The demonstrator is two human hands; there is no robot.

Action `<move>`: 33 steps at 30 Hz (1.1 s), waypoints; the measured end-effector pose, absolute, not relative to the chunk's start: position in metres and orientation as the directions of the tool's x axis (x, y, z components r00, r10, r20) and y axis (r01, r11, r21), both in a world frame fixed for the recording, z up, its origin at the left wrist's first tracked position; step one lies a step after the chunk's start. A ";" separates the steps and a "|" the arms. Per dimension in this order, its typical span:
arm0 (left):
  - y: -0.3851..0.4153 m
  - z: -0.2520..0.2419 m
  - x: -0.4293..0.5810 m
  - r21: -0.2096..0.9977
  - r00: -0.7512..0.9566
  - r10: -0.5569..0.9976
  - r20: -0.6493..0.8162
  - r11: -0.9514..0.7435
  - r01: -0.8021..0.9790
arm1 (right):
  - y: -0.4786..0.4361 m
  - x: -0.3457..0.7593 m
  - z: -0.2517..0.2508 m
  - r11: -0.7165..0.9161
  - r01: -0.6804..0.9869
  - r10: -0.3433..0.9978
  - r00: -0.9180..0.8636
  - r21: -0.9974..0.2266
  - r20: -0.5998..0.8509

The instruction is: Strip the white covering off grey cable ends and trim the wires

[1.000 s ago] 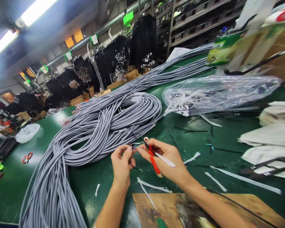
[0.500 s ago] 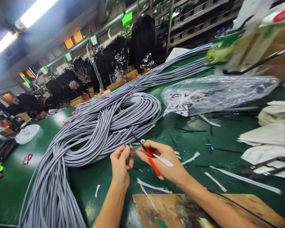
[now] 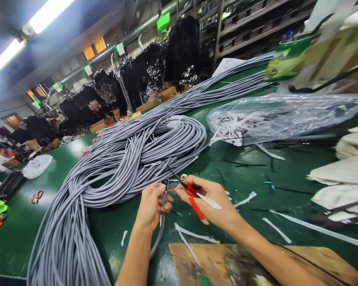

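Note:
My left hand (image 3: 155, 200) is closed around the end of a grey cable (image 3: 158, 237), its fingertips near the thin coloured wires at the tip. The cable's tail hangs down past the wrist. My right hand (image 3: 210, 198) grips red-handled scissors (image 3: 197, 207), their dark, thin blades pointing up and left. Thumb and forefinger of that hand are close to a thin red wire (image 3: 170, 190) coming from the cable end; whether they pinch it is hard to see. A white strip (image 3: 209, 201) lies across the right hand.
A big coil of grey cables (image 3: 131, 163) covers the green table (image 3: 241, 186) ahead and left. A clear plastic bag of white strips (image 3: 244, 121) lies behind my right hand. Nearer are a stained wooden board (image 3: 191, 260) and loose white strips. White gloves (image 3: 331, 171) lie far right.
The grey cable in my left hand now shows below the fingers, its tail in view. The scissors stay in my right hand, and the view has shifted slightly.

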State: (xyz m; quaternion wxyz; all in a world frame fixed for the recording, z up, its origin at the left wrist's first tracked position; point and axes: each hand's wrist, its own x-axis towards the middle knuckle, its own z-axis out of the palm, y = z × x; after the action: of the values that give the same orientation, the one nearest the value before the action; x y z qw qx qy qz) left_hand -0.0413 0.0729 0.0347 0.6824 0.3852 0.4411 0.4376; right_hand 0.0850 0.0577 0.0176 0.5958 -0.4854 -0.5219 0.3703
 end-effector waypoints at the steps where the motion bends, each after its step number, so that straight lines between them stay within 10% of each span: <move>1: 0.074 0.035 -0.043 0.912 0.243 0.933 -0.265 0.324 -0.250 | 0.058 0.085 0.017 0.254 0.068 0.947 0.187 -0.965 0.262; 33: 0.069 0.033 -0.045 0.952 0.296 0.953 -0.069 0.152 -0.266 | 0.056 0.087 0.020 0.361 0.068 0.907 0.205 -0.930 0.367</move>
State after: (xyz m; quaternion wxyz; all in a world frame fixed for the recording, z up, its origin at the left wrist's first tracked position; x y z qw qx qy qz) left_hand -0.0445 0.0686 0.0328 0.6606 0.4599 0.3734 0.4611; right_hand 0.0871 0.0559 0.0199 0.6281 -0.4561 -0.5347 0.3340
